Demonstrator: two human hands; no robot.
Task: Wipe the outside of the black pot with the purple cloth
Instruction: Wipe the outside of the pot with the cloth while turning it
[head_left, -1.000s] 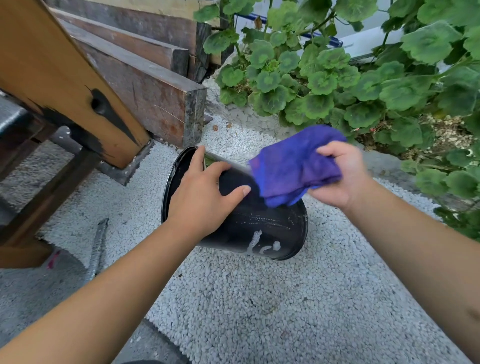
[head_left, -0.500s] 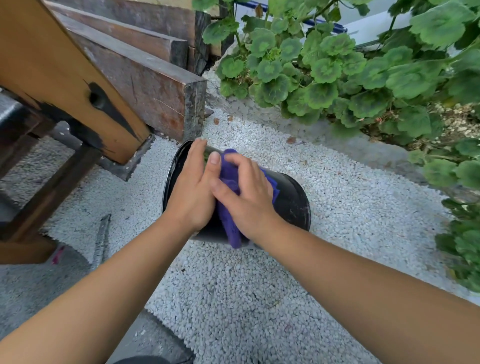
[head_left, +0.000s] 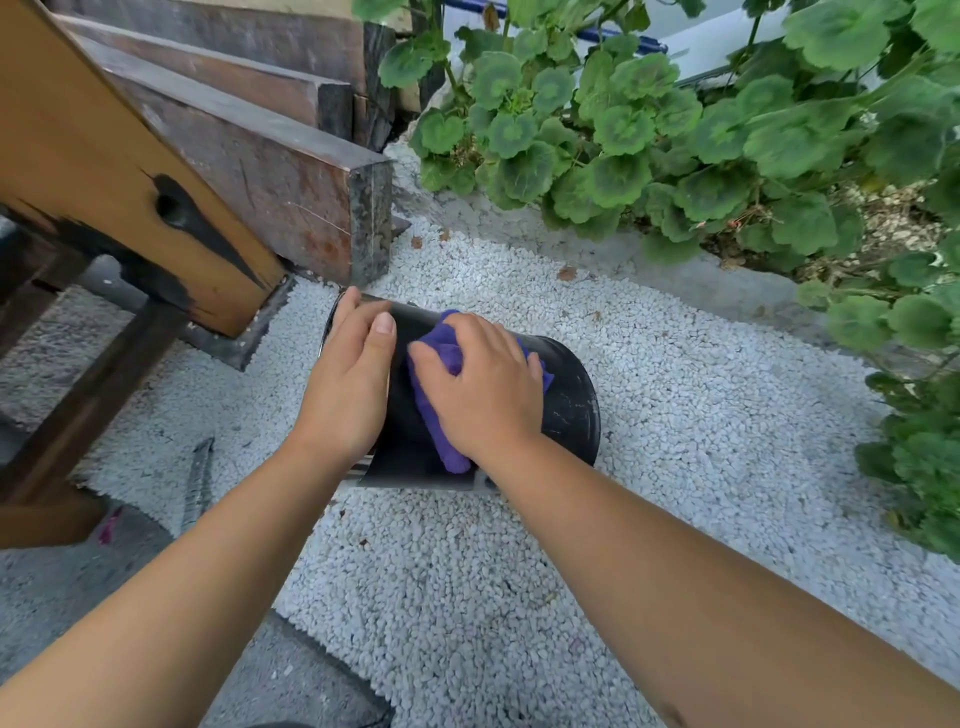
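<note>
The black pot (head_left: 569, 395) lies on its side on white gravel, its open rim toward the left and its base to the right. My left hand (head_left: 348, 384) grips the pot near the rim. My right hand (head_left: 480, 387) presses the purple cloth (head_left: 441, 353) flat against the pot's upper side wall, just right of my left hand. Most of the cloth is hidden under my palm; a fold hangs down below my wrist.
Wooden beams (head_left: 249, 171) and an orange-brown timber leg (head_left: 104, 171) stand close at the left, just behind the pot's rim. Leafy green plants (head_left: 675, 135) fill the back and right. White gravel (head_left: 519, 597) covers the ground, with a metal bar (head_left: 197, 483) lying at the left.
My right hand brought the cloth down from above the pot's base onto the side wall, then slid it slightly right, apart from my left hand. My left hand kept its hold.
</note>
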